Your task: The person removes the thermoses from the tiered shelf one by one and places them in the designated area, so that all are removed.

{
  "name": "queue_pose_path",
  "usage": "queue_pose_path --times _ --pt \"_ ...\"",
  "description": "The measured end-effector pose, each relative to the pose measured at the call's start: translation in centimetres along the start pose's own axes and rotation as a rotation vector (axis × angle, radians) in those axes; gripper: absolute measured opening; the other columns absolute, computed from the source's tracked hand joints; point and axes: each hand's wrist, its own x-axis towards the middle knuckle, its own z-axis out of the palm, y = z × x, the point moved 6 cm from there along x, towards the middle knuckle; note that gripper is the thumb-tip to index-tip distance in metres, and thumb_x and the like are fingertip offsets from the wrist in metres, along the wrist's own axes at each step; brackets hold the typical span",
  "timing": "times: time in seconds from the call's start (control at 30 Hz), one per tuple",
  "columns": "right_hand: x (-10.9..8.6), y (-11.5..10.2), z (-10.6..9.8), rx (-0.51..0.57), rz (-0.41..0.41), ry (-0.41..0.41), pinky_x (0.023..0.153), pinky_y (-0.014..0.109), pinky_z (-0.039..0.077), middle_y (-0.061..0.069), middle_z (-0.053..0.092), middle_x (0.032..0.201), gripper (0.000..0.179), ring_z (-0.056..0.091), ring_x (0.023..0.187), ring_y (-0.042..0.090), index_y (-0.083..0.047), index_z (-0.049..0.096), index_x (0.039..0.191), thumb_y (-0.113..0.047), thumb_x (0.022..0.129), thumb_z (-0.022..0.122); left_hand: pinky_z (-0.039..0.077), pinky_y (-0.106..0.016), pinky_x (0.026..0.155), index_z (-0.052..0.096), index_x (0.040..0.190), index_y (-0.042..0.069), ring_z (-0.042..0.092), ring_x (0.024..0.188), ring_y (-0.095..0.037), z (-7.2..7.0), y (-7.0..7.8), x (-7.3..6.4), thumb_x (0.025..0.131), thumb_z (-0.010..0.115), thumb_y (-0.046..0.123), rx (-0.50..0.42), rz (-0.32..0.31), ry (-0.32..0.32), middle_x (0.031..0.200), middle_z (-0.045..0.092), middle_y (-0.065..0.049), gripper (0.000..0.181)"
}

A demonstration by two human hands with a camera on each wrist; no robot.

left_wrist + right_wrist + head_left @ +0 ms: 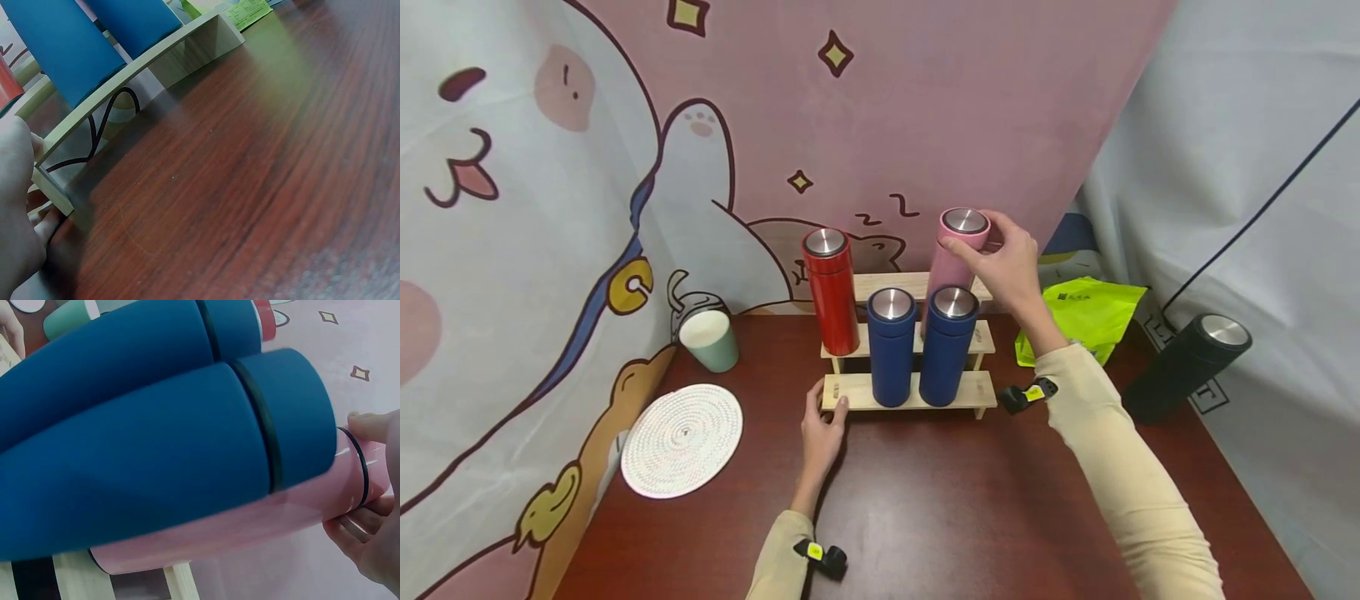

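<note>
A stepped wooden rack [856, 390] stands on the table. My left hand [822, 435] grips the left end of its lowest step, thumb on top; the left wrist view shows fingers around that end board [55, 190]. Up behind the front row, my right hand [1011, 265] holds a pink thermos [951, 268] near its steel-topped lid, thumb on one side and fingers on the other. Its base is at the middle step; whether it touches is unclear. Two blue thermoses, one left [892, 358] and one right [946, 357], stand upright on the lowest step. A red thermos [833, 304] stands on the middle step's left end.
On the left are a pale green cup [718, 350] and a round white woven mat [682, 442]. A bright green pouch [1086, 317] and a black thermos [1183, 367] stand to the right. Printed cloth [925, 108] hangs close behind the rack.
</note>
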Motion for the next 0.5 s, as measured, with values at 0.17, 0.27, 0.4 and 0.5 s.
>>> queue_pose_path --times 0.17,0.27,0.4,0.5 --pt "0.0 0.8 -1.4 0.006 0.029 0.048 0.094 0.037 0.056 0.015 0.069 0.122 0.064 0.067 0.107 0.027 -0.01 0.062 0.136 -0.043 0.084 0.08 0.048 -0.06 0.101 0.049 0.147 0.008 0.058 0.127 -0.035 0.1 0.1 -0.1 0.094 0.071 0.006 -0.014 0.009 0.008 0.139 0.06 -0.022 0.057" --pt "-0.1 1.1 -2.4 0.015 0.03 0.093 0.092 0.033 0.056 0.015 0.07 0.12 0.062 0.066 0.103 0.026 -0.011 0.064 0.135 -0.042 0.084 0.081 0.049 -0.058 0.102 0.049 0.146 0.009 0.059 0.127 -0.033 0.0 0.2 -0.1 0.094 0.071 0.008 -0.009 -0.003 -0.002 0.139 0.061 -0.019 0.056" --pt "-0.3 1.5 -3.8 0.015 0.028 0.154 0.085 0.019 0.052 0.013 0.069 0.119 0.061 0.064 0.098 0.016 -0.012 0.065 0.134 -0.043 0.083 0.081 0.049 -0.056 0.102 0.05 0.146 0.011 0.058 0.128 -0.03 -0.1 0.1 -0.1 0.095 0.071 0.01 0.002 -0.015 -0.013 0.14 0.061 -0.017 0.055" --pt "-0.5 1.9 -4.9 0.016 0.022 0.194 0.081 0.014 0.049 0.013 0.069 0.118 0.061 0.06 0.094 0.009 -0.011 0.066 0.132 -0.042 0.083 0.082 0.05 -0.056 0.102 0.05 0.146 0.012 0.058 0.128 -0.03 -0.1 0.2 -0.1 0.095 0.071 0.011 0.005 -0.015 -0.016 0.14 0.061 -0.017 0.055"
